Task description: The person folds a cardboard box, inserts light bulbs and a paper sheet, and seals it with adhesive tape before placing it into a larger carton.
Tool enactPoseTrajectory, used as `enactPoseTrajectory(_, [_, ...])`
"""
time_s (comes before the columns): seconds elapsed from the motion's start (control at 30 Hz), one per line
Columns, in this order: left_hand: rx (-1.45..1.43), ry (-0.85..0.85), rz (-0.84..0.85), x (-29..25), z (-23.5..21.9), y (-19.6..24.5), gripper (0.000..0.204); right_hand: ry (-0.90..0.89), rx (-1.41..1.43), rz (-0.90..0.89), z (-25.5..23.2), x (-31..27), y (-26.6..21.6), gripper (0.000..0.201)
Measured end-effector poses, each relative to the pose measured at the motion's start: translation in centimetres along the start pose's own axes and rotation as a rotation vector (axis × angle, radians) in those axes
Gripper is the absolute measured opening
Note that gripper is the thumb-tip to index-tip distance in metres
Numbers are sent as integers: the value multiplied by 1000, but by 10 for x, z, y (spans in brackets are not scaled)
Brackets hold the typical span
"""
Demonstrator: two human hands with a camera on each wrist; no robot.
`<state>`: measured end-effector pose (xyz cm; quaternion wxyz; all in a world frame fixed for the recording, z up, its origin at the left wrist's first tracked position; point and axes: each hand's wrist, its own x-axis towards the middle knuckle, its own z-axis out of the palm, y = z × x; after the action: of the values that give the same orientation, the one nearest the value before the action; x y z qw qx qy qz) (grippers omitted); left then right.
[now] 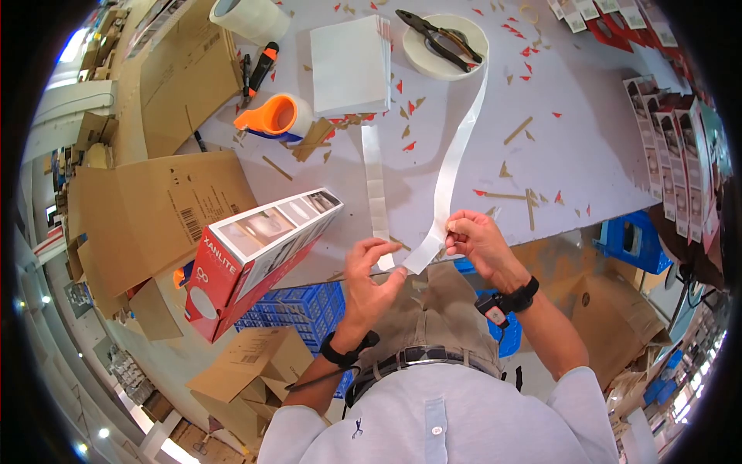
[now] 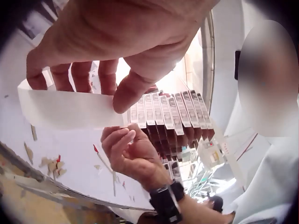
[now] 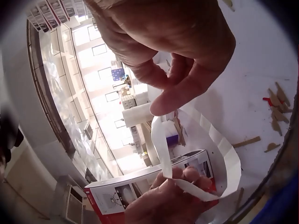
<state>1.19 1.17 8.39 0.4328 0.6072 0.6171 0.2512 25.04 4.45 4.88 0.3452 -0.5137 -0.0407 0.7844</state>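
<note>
A strip of white labels (image 1: 456, 166) runs from a white roll (image 1: 417, 62) at the back of the table towards both hands. My right hand (image 1: 485, 246) pinches it between thumb and fingertips. Just left of that, my left hand (image 1: 369, 282) holds the strip near its lower bend, thumb on one edge and fingers curled behind. In the left wrist view the label strip (image 2: 70, 109) spans from fingers to thumb. Beyond the left hand, another creased length (image 1: 373, 174) lies up the table. The right wrist view shows the strip (image 3: 226, 158) looping around past the left fingers.
Pliers (image 1: 437, 39) lie on the roll. A red-and-white XANLITE box (image 1: 263, 255) stands left, near brown cartons (image 1: 162, 209). An orange tape dispenser (image 1: 270, 116), a cutter (image 1: 264, 66) and a white paper stack (image 1: 350, 66) sit behind. Printed boxes (image 1: 680, 155) line the right; scraps litter the table.
</note>
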Motion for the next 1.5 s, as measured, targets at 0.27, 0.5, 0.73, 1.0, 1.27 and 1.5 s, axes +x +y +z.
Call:
enactPoseTrajectory(0.27, [-81, 47, -118, -4, -13, 43, 35, 31, -24, -106, 7, -3, 3, 7])
enactPoseTrajectory(0.5, [-170, 21, -215, -11, 0, 16, 21, 326, -687, -633, -25, 9, 14, 4])
enactPoseTrajectory(0.73, [-413, -59, -138, -3, -13, 53, 28, 176, -565, -491, 24, -56, -14, 2])
enactPoseTrajectory(1.0, [-452, -101, 4, -8, -40, 74, 29, -3, -965, -1150, 79, -91, -15, 16])
enactPoseTrajectory(1.27, [94, 316, 880, -29, -92, 55, 31, -200, -329, -333, 95, -110, 6, 28])
enactPoseTrajectory(1.5, [229, 261, 1096, -43, -135, 45, 39, -436, -167, 34, 134, -121, 23, 26])
